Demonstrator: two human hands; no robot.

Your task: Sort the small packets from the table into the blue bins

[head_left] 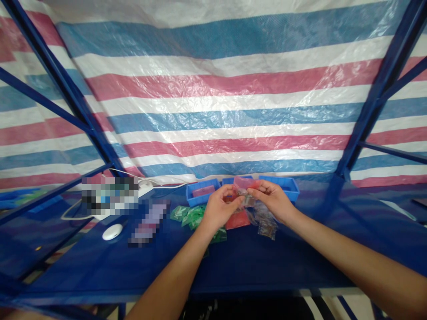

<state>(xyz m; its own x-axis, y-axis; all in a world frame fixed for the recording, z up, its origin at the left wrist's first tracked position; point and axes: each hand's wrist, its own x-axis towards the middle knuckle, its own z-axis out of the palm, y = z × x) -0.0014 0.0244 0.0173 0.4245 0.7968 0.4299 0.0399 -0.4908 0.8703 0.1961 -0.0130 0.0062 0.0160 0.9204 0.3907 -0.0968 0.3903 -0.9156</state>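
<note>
My left hand (222, 208) is closed, with its thumb and fingers pinching a pink see-through plastic bag (245, 182). Facing it, my right hand (273, 201) pinches a small clear plastic bag (248, 199) against the pink one; what it contains is too small to make out. Below the hands, a red plastic bag (238, 219) lies on the blue table. Several green plastic bags (193, 216) are piled to the left, partly behind my left forearm. More clear plastic bags (267, 226) with brownish contents lie under my right hand.
Blue bins stand along the back: the left bin (203, 192) holds something pink, another is behind my hands, and the right bin (289, 186) is beside my right hand. A white rounded object (112, 232) and blurred-out items lie left. Blue frame posts (373, 98) flank the table.
</note>
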